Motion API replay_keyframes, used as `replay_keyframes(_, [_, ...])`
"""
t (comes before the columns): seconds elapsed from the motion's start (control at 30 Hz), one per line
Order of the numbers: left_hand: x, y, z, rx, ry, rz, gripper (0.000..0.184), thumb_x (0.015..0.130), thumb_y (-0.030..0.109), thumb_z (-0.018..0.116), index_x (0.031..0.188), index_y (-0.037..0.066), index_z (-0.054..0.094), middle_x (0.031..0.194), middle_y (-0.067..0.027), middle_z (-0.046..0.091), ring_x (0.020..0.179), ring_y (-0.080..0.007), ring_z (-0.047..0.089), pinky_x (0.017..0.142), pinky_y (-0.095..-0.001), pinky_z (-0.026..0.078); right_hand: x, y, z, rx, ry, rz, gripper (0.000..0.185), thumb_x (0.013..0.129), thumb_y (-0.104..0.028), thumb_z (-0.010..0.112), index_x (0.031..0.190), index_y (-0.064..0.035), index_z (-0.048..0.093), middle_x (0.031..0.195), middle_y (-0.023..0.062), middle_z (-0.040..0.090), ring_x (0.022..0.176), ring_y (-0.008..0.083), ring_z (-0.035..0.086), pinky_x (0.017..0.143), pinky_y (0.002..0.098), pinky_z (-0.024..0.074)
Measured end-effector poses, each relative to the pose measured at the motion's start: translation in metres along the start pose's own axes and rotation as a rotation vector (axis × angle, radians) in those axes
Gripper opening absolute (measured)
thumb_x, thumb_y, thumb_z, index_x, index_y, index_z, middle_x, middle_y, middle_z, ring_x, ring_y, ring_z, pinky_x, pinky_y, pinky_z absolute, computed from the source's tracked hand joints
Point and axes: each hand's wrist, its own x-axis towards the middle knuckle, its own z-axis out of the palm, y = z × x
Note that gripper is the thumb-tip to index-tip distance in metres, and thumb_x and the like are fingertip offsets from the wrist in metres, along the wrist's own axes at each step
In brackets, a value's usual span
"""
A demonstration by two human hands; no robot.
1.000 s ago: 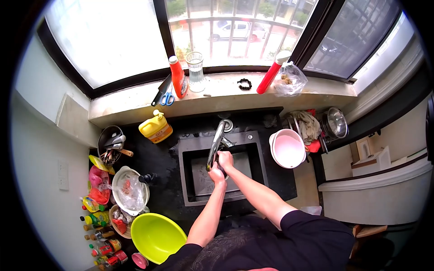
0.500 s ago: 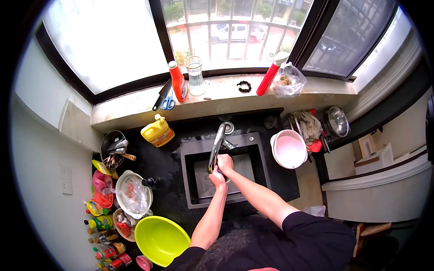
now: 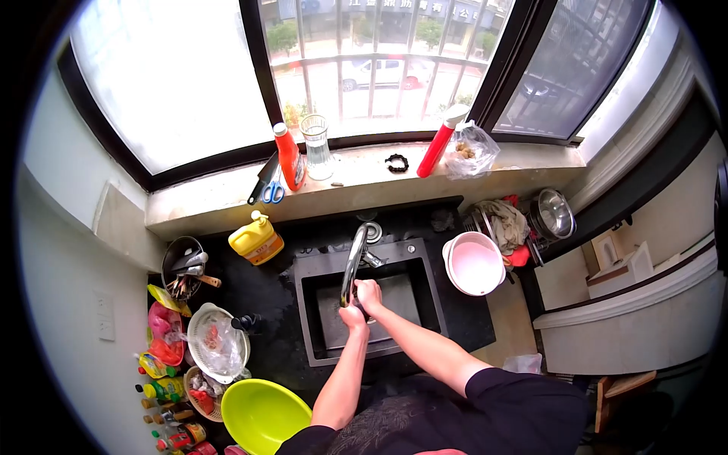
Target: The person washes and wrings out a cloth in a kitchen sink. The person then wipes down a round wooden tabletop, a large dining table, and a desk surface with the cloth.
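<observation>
Your left hand [image 3: 353,317] and right hand [image 3: 369,296] are close together over the sink [image 3: 322,263], by the spout of the chrome faucet [image 3: 354,262] that stands at the sink's back edge; whether they grip anything is hidden. An upward jerk could knock knuckles on that spout. Running water, if any, could splash past the sink. A wide left elbow could nudge the lime-green basin [image 3: 262,413], front-left of the sink.

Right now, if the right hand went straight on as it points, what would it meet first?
Probably the tap, just ahead of the right hand; depth is unclear, so it might pass beneath.
</observation>
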Motion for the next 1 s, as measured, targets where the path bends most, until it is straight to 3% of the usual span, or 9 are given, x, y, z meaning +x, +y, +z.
replay_keyframes(0.13, [0.005,0.014,-0.009,0.245,0.058,0.016,0.02,0.089,0.012,0.057,0.077,-0.001,0.065,0.077,0.0017,0.059,0.068,-0.0098,0.053,0.059,-0.0287,0.044,-0.003,0.011,0.012,0.088,-0.057,-0.024,0.042,0.084,-0.037,0.055,0.08,0.0024,0.068,0.079,0.0265,0.064,0.082,0.0418,0.066,0.072,0.0465,0.048])
replay_keyframes(0.2, [0.03,0.022,-0.022,0.379,0.007,0.131,0.023,0.085,0.009,0.055,0.063,0.006,0.057,0.062,0.0047,0.053,0.057,-0.0079,0.044,0.048,-0.0289,0.036,-0.039,0.009,0.012,0.183,-0.166,-0.104,0.042,0.084,-0.037,0.054,0.077,0.0023,0.067,0.074,0.0259,0.062,0.075,0.0394,0.066,0.068,0.0456,0.0468])
replay_keyframes(0.3, [0.057,0.019,-0.03,0.722,0.028,0.292,0.037,0.086,0.02,0.056,0.059,-0.004,0.052,0.054,-0.001,0.049,0.049,-0.0138,0.037,0.048,-0.0408,0.031,-0.063,-0.006,0.006,0.094,-0.103,-0.156,0.041,0.083,-0.038,0.053,0.076,0.0002,0.067,0.074,0.0255,0.062,0.075,0.0389,0.065,0.067,0.046,0.0459])
replay_keyframes(0.43, [0.026,0.008,-0.022,0.53,0.04,0.151,0.02,0.085,0.015,0.057,0.069,0.004,0.064,0.068,0.0017,0.057,0.06,-0.0107,0.052,0.051,-0.0303,0.042,-0.021,0.015,0.022,0.088,-0.095,-0.058,0.04,0.082,-0.037,0.055,0.076,0.0008,0.067,0.081,0.0268,0.063,0.083,0.0421,0.064,0.073,0.0486,0.046])
replay_keyframes(0.47, [0.006,0.016,-0.013,0.11,0.06,-0.032,0.019,0.085,0.015,0.06,0.072,0.001,0.065,0.072,-0.0005,0.059,0.066,-0.0113,0.055,0.056,-0.0311,0.044,-0.002,0.024,0.025,0.138,-0.127,0.022,0.039,0.081,-0.037,0.055,0.079,0.0002,0.069,0.084,0.0266,0.065,0.087,0.0421,0.065,0.075,0.0484,0.0471])
replay_keyframes(0.6, [-0.016,0.02,-0.005,0.257,0.031,0.089,0.017,0.083,0.012,0.061,0.071,0.0,0.065,0.071,0.0002,0.059,0.067,-0.0117,0.055,0.057,-0.0319,0.044,0.018,0.018,0.022,-0.043,-0.15,0.13,0.036,0.083,-0.032,0.051,0.094,-0.0061,0.074,0.101,0.0215,0.068,0.1,0.0359,0.065,0.086,0.0435,0.0499])
replay_keyframes(0.73, [0.015,0.027,-0.008,0.441,0.029,0.265,0.024,0.083,0.014,0.059,0.064,0.0,0.062,0.058,0.0013,0.053,0.056,-0.0117,0.049,0.052,-0.0334,0.04,-0.016,0.015,0.026,0.323,-0.186,0.019,0.037,0.084,-0.031,0.05,0.087,-0.0028,0.073,0.08,0.0157,0.07,0.074,0.0232,0.066,0.069,0.0367,0.0479])
replay_keyframes(0.87, [0.045,0.047,-0.009,0.603,0.121,0.116,0.04,0.085,0.025,0.058,0.057,-0.004,0.054,0.049,-0.003,0.047,0.051,-0.0115,0.041,0.048,-0.0376,0.033,-0.066,-0.016,0.011,0.075,-0.051,-0.08,0.047,0.083,-0.046,0.051,0.081,-0.0023,0.068,0.076,0.0252,0.063,0.08,0.0395,0.066,0.072,0.046,0.0467])
replay_keyframes(1.0, [0.047,-0.004,-0.025,0.291,-0.085,0.158,0.026,0.085,0.018,0.064,0.07,-0.003,0.064,0.063,0.0011,0.058,0.058,-0.0093,0.048,0.051,-0.0315,0.041,-0.04,-0.027,-0.001,0.058,0.022,-0.054,0.041,0.085,-0.039,0.052,0.079,-0.0009,0.068,0.081,0.0262,0.064,0.081,0.0431,0.064,0.073,0.049,0.0468])
